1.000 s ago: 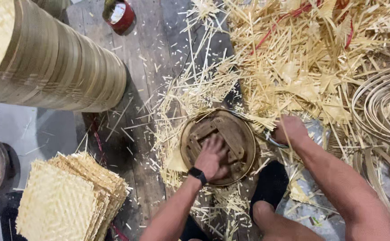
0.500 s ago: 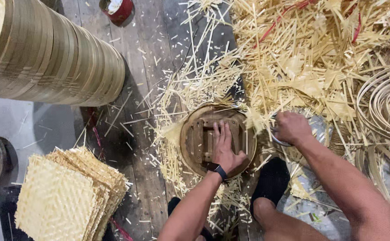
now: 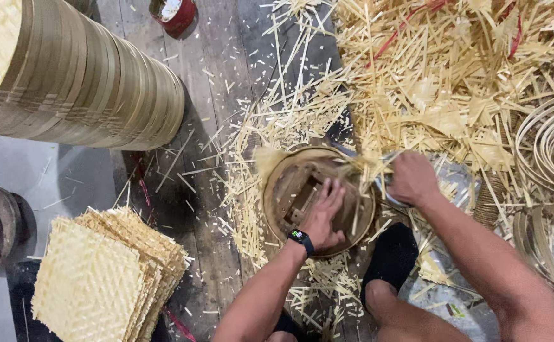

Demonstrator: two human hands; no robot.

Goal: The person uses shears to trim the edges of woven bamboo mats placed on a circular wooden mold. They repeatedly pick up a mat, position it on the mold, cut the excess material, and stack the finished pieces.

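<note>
Left of the round bamboo frame (image 3: 318,199) lies a stack of woven mats (image 3: 103,275). My left hand (image 3: 323,217) presses flat and open on the frame's wooden slats. At its right rim, my right hand (image 3: 413,179) is clenched around a tool I cannot identify.

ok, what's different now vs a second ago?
The left hand has slid from the near-left part of the round bamboo frame to its middle, still pressing flat on it. The right hand has closed on a tool at the frame's far-right rim, with straw-coloured strips now bunched there. The frame looks turned. The stack of woven squares, the stacked rings and the red can are unchanged.
</note>
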